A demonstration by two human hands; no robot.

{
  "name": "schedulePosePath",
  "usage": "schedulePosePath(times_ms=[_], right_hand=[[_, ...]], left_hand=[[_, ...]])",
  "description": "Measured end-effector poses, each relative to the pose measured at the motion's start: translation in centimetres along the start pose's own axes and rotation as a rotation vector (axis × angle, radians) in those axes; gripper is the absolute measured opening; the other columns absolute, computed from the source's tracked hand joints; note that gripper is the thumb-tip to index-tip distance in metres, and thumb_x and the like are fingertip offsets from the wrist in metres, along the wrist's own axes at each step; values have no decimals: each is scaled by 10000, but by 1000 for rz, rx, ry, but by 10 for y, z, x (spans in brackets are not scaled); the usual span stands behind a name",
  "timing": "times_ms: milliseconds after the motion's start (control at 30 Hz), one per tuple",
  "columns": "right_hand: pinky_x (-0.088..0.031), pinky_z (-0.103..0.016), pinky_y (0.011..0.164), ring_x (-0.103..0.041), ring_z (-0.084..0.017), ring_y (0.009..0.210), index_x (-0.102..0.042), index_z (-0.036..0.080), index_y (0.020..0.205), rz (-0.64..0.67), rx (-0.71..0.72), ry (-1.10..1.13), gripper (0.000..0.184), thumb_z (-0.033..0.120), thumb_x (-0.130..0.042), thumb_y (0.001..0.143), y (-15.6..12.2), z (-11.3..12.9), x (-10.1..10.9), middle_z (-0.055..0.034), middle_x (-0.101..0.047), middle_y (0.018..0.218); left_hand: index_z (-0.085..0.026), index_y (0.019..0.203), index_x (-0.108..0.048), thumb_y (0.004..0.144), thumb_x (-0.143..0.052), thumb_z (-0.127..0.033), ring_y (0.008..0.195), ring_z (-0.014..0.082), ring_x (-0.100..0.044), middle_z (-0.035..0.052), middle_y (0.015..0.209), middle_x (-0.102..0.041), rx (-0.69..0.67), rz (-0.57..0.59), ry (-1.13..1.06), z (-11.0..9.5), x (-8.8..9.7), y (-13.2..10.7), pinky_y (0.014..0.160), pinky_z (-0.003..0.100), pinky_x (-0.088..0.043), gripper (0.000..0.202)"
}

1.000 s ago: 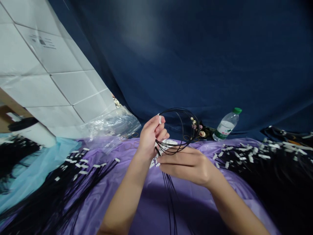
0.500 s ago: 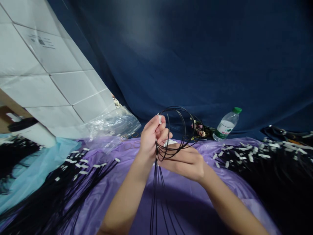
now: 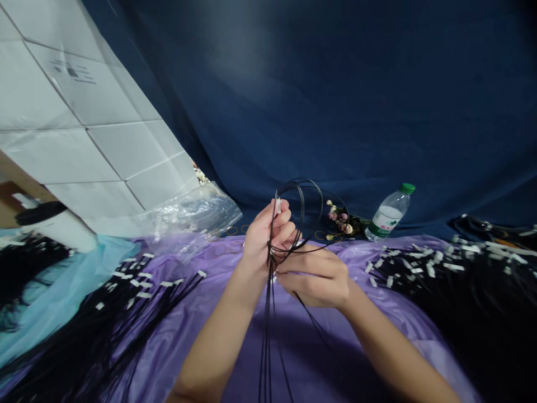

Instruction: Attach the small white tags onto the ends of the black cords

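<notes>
Thin black cables [image 3: 302, 204] arch in loose loops above and between my hands, with loose lengths hanging down over the purple cloth. My left hand [image 3: 268, 229] is closed around them, and a small white end piece [image 3: 278, 206] shows at its thumb and forefinger. My right hand [image 3: 314, 274] sits just beside it, fingers bent and pinching the cables where the loops come together. A few strands pass beneath the right palm. The right fingertips are partly hidden behind the cables.
Purple cloth [image 3: 235, 347] covers the surface. Bundles of black cables with white ends lie left [image 3: 134, 285] and right [image 3: 436, 268]. At the back stand a green-capped bottle [image 3: 388, 215], small flowers [image 3: 342, 221] and clear plastic [image 3: 188, 215]. A white cup [image 3: 59, 224] leans at far left.
The loops have become narrower and shifted slightly left. Some hanging strands have moved right, beneath my right hand. Both hands stay nearly in place and closed.
</notes>
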State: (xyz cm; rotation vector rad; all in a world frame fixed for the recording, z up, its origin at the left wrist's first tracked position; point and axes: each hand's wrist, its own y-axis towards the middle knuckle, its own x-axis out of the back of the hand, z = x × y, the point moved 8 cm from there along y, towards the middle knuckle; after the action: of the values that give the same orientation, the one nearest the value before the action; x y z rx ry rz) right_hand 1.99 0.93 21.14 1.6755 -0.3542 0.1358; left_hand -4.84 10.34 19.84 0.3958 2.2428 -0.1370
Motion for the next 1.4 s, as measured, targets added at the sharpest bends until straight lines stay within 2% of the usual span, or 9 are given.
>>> schedulePosePath(times_ms=[233, 467, 700, 800, 867, 933, 1100, 1233, 1400], right_hand=[[-613, -275, 784, -724, -146, 842, -690, 177, 978, -121, -148, 226, 202, 53, -646, 824, -1, -17, 9, -37, -756, 881], [-602, -277, 646, -702, -150, 693, -608, 251, 884, -444, -567, 493, 184, 215, -754, 778, -16, -51, 19, 26, -699, 731], [-551, -162, 726, -633, -54, 747, -632, 469, 972, -626, -781, 697, 112, 454, -645, 862, -26, -71, 63, 126, -658, 795], [-511, -110, 546, -536, -35, 558, -680, 478, 886, -715, -770, 839, 117, 461, -730, 781, -20, -64, 82, 141, -643, 769], [-456, -143, 402, -448, -49, 445, -705, 453, 861, -636, -678, 805, 97, 428, -747, 778, -7, -52, 90, 109, -619, 710], [-431, -180, 346, -454, -61, 420, -728, 409, 894, -445, -603, 742, 101, 350, -733, 811, 8, -38, 88, 66, -602, 680], [-552, -261, 539, -658, -143, 663, -738, 287, 1028, -96, -630, 333, 327, 108, -763, 755, 20, -18, 78, -2, -711, 799], [-564, -274, 619, -671, -135, 685, -710, 272, 1101, -59, -743, -152, 437, 38, -737, 732, 14, -20, 80, 5, -742, 846], [-555, -277, 554, -660, -134, 626, -703, 262, 1098, -88, -866, -228, 416, 64, -710, 732, 3, -30, 80, 14, -739, 817]], left_hand=[[-148, 736, -493, 1007, -287, -271, 311, 20, -203, -92, 524, -202, 11, 74, -63, 2, -3, 0, 431, 176, -361, 363], [-124, 772, -523, 981, -406, -273, 349, 8, -229, -87, 560, -240, 65, 143, -135, 10, -1, 2, 408, 156, -325, 283], [-120, 779, -527, 999, -335, -253, 354, 11, -240, -85, 563, -248, 67, 123, -153, 9, 6, 7, 428, 173, -331, 320], [-132, 768, -523, 981, -397, -265, 347, 17, -242, -90, 533, -247, -32, 8, -60, 4, 13, 10, 420, 175, -311, 281], [-141, 758, -525, 959, -451, -278, 337, 21, -239, -95, 509, -247, -129, -75, 32, -2, 18, 11, 414, 179, -299, 254], [-146, 744, -533, 934, -502, -285, 334, 21, -252, -96, 494, -254, -238, -132, 129, -8, 23, 11, 422, 181, -302, 237], [-156, 728, -579, 871, -600, -329, 337, 29, -291, -92, 458, -290, -440, -150, 338, -20, 23, 6, 435, 193, -302, 226], [-150, 735, -604, 861, -608, -370, 337, 26, -281, -97, 445, -271, -458, -104, 400, -19, 15, 3, 453, 197, -313, 253], [-142, 739, -612, 850, -615, -401, 334, 17, -275, -100, 461, -262, -450, -51, 385, -19, 9, 0, 455, 194, -297, 282]])
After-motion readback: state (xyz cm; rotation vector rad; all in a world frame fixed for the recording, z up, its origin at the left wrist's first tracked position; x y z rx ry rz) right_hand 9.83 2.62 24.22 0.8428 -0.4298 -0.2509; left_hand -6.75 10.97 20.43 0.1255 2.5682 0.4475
